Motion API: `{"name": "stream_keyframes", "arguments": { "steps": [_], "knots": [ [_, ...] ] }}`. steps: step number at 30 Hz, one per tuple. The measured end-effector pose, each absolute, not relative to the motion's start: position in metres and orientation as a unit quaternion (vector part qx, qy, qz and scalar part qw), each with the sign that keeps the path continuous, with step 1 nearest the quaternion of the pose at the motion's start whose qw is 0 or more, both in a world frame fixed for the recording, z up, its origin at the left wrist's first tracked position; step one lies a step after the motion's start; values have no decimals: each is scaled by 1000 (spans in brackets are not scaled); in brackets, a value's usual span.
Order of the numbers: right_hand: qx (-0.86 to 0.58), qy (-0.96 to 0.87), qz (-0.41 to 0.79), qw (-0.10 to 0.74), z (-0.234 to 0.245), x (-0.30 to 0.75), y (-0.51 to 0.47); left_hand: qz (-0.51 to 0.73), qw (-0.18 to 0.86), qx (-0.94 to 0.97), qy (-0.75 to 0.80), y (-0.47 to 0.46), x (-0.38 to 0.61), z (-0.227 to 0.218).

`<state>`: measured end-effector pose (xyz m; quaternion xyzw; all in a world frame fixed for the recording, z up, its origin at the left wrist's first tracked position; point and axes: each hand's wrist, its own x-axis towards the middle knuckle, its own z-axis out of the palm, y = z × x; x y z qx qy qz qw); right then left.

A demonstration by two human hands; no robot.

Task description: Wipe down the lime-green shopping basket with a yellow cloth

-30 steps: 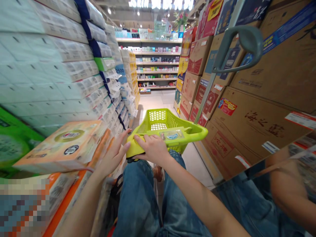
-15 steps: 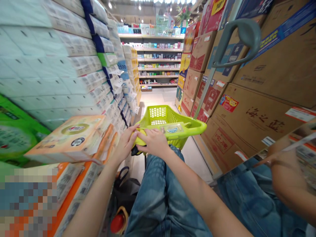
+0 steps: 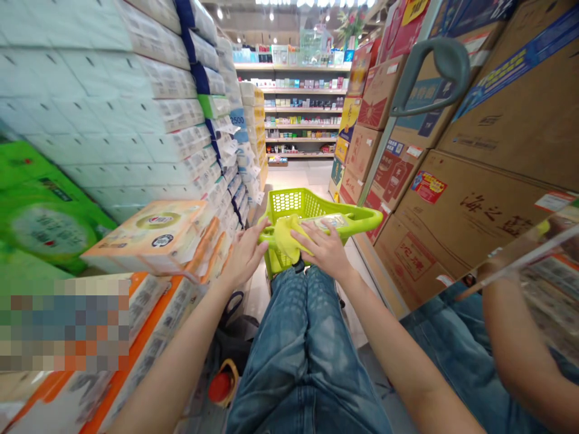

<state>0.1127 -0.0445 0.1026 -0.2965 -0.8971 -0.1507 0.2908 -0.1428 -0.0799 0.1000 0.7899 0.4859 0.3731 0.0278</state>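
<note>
Two open hands. Left hand [image 3: 246,256] has fingers spread at the rim of one lime-green plastic basket [image 3: 289,204]; right hand [image 3: 323,247] lies on one crumpled yellow cloth [image 3: 287,238] draped over it. Narrow aisle between white tissue-pack stacks [image 3: 136,120] and brown cardboard cartons [image 3: 474,223].

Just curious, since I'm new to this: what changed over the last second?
The hands spread apart: the left hand moved left along the green basket, and the right hand moved right, its fingers now beside a yellow item. The stacked packs and cartons stayed as they were.
</note>
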Motion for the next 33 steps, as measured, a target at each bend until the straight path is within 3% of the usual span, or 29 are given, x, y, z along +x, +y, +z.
{"name": "stream_keyframes", "arguments": {
  "steps": [4,10,14,21,25,33],
  "knots": [
    [-386,-844,-165,334,96,138,-53,294,-64,829,472,-84,-139,106],
    [-451,-814,-95,354,104,103,-78,319,-105,830,445,-92,-137,93],
    [-504,-778,-117,357,97,64,-86,339,-130,818,446,-99,-138,79],
    [-453,-796,-123,381,71,7,-95,366,-146,790,470,-98,-131,62],
    [-426,-808,-152,378,67,42,-87,372,-160,777,482,-100,-126,58],
    [-507,-707,-147,470,67,81,-73,390,-190,744,508,-103,-106,57]
  ]
}}
